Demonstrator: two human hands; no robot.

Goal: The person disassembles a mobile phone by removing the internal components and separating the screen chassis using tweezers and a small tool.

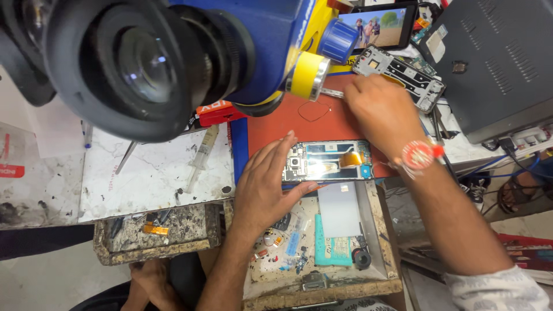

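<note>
Opened phone (328, 162), flat and glossy, under left hand (266, 187).

Two hands, left (265, 187) and right (383, 109). One opened phone (327, 162), one bare phone frame (400, 72), one syringe (203, 155), one pair of tweezers (125, 157), one microscope (150, 57), one lit screen (380, 26), one red mat (276, 124).

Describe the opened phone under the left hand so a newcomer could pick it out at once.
Start at the red mat below the blue microscope. At the mat's near edge lies the phone, held by the left hand. Unlike the bare grey frame farther back, it shows a shiny panel and an orange ribbon.
</note>
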